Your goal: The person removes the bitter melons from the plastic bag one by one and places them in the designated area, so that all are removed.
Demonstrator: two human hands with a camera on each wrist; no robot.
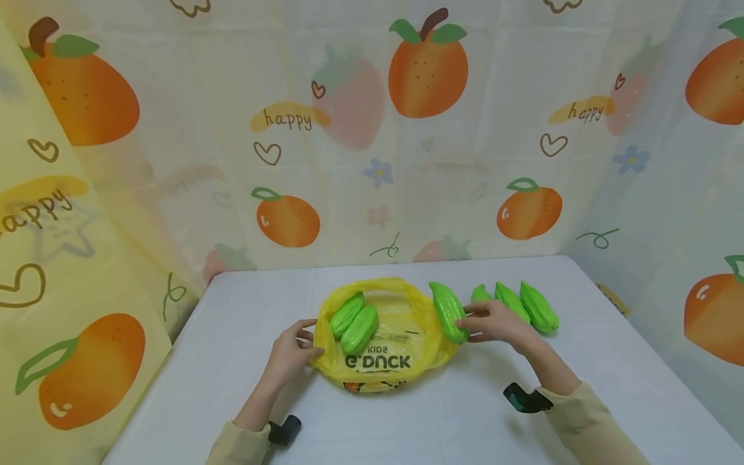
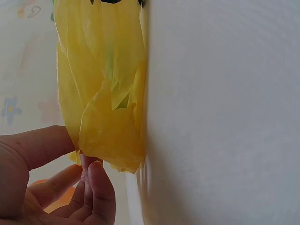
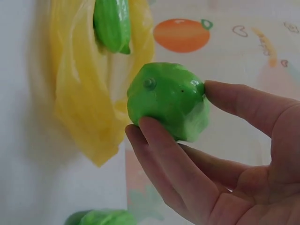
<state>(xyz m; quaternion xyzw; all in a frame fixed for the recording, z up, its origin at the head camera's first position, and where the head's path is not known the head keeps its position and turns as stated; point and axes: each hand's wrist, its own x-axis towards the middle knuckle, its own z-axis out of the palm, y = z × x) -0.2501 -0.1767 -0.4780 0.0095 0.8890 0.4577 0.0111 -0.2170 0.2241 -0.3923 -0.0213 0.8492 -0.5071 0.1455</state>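
A yellow plastic bag [image 1: 401, 303] printed "G.DUCK KIDS" lies with its mouth spread wide. Inside its left part rest two glossy green toy bitter melons [image 1: 360, 329], ridged and tapered. My left hand [image 1: 289, 352] pinches the bag's left rim; in the left wrist view thumb and fingers meet at the thin yellow film [image 2: 112, 136]. Another toy bitter melon [image 1: 448, 311] is held by my right hand [image 1: 495, 323] at the bag's right rim. The right wrist view shows its blunt end [image 3: 164, 101] between thumb and fingertips, with the bag beyond.
Three more toy bitter melons [image 1: 538, 307] lie to the right, behind the right hand, one partly hidden by it. White cloth covers the table [image 1: 232, 336]. A fruit-print curtain [image 1: 372, 161] hangs behind and at both sides. Each wrist wears a black device [image 1: 526, 398].
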